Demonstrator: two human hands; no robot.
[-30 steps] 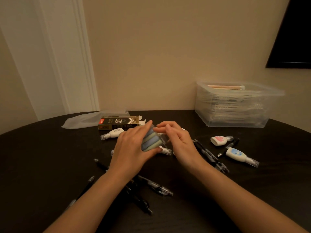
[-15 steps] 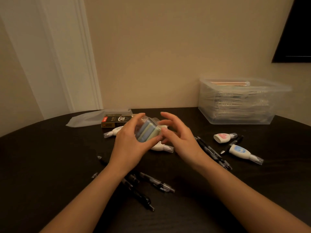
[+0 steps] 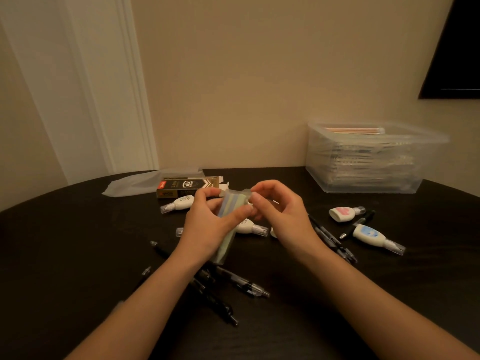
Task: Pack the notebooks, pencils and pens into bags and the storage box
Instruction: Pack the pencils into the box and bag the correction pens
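chg: R hand (image 3: 283, 216) was spread, now pinches top flap of clear plastic pack of pastel pens (image 3: 232, 203) | L hand (image 3: 207, 229) grips pack above dark worktop (image 3: 78, 255) | prob closing it; clear storage box (image 3: 363, 162) well apart, back-right

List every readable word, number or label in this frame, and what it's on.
"0.5": round badge on the black and gold cardboard box.
"B-009": left of the badge, blurred, uncertain.
Red end of that box: white brand word, too blurred.
Pink-labelled white correction tape and blue-labelled white correction tape: nothing legible.
Clear pack of pastel sticks: nothing legible.
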